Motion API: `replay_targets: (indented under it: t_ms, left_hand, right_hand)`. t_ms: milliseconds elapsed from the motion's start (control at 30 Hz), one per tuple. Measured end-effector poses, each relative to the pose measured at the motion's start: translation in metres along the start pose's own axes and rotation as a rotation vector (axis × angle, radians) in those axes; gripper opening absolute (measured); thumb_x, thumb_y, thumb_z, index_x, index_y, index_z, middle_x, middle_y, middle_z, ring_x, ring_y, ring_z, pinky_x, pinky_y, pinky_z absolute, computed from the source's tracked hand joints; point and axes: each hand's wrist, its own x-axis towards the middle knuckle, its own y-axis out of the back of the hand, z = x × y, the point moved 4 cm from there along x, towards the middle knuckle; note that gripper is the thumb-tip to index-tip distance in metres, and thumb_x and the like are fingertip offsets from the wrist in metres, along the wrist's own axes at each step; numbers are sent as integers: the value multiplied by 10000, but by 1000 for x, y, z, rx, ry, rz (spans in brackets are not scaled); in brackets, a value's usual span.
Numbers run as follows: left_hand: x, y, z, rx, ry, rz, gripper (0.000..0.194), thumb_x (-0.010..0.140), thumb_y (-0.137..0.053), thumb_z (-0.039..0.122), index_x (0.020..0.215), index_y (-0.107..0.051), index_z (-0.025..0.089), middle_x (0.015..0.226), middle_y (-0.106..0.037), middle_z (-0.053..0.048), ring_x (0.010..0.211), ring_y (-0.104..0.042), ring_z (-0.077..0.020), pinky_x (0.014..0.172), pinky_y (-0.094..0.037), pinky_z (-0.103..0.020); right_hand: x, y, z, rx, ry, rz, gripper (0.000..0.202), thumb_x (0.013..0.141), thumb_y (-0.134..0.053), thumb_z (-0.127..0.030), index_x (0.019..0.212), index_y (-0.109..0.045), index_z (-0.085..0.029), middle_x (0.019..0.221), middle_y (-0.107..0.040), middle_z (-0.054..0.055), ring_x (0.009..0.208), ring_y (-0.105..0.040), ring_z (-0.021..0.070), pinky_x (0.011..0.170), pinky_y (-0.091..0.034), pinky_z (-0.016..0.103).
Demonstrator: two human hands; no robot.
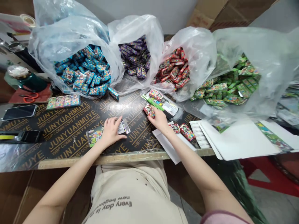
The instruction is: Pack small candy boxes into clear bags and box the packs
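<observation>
My left hand [113,132] lies with its fingers spread over a dark, printed flat packet [95,134], covering its middle. Between the fingers of my right hand [159,119] is a small red candy box [149,111]. Just beyond that hand, a green and black printed packet [161,104] rests on the table with another red box [156,94] on top. Beneath my right wrist are more small red boxes [187,131] and a white card [167,144], partly hidden by the forearm.
Clear plastic bags hold many small boxes: blue [88,73], purple [136,57], red [175,70] and green [238,82]. At the left lie a phone [20,112], orange-handled scissors [30,97] and a row of boxes [63,101]. White sheets [243,137] lie right, near the table's wooden edge [128,158].
</observation>
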Motion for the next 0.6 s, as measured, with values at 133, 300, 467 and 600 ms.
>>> replay_targets:
  t_ms: [133, 300, 467, 600]
  left_hand:
    - [6, 6, 20, -647, 267, 143, 679, 697, -714, 568, 1214, -608, 142, 1154, -646, -136, 1060, -588, -277, 936, -453, -414]
    - [5, 0, 27, -1363, 656, -4, 493, 562, -814, 504, 824, -707, 101, 731, -700, -49, 596, -606, -126, 614, -491, -250]
    - [-1, 0, 24, -1330, 620, -126, 421, 604, -796, 455, 814, -716, 100, 712, -695, -49, 563, -586, -111, 585, -470, -236]
    - [-2, 10, 11, -868, 390, -100, 530, 784, -594, 549, 1048, -698, 101, 934, -701, -114, 812, -638, -220, 770, -498, -357]
  right_hand:
    - [-34, -32, -38, 865, -87, -350, 551, 819, -579, -451, 1311, -445, -244, 990, -698, 61, 842, -683, 228, 758, -555, 417]
    - [-64, -35, -75, 691, 119, -401, 625, 750, -687, -533, 1260, -507, -221, 1126, -664, 113, 997, -658, 275, 875, -527, 483]
    - [-67, -21, -92, 214, 657, -287, 920, 669, -763, -460, 1451, -324, -259, 1503, -350, 141, 1401, -298, 351, 1111, -257, 556]
    - [-62, -22, -89, 205, 667, -179, 762, 699, -681, -305, 1396, -379, -252, 1264, -559, 96, 1174, -518, 293, 1023, -367, 462]
